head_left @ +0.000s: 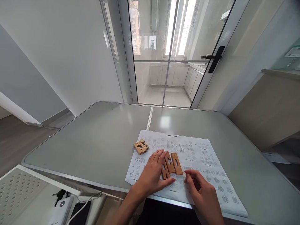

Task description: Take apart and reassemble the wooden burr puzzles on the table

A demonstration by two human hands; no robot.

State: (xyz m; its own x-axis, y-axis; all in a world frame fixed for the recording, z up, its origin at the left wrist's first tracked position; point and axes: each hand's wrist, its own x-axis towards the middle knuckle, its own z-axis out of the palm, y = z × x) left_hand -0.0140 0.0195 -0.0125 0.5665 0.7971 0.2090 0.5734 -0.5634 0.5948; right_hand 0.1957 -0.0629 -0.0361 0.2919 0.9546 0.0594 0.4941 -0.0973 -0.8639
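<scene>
Blocks: lying flat, side by side, on the printed sheet, near the close edge of the surface. Left hand: spread over the leftmost block, fingers towards the far end, thumb by the near end; grip clasping or merely resting, cannot tell. Right hand: just beside the slotted block marked 2, fingers curled; grip closed or not, cannot tell. Farther left: small cluster of similar pieces, at the sheet's edge.

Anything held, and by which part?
Left hand partly covers a wooden piece, thumb by its near end; firm grip unclear. Right hand: nothing visibly held.
</scene>
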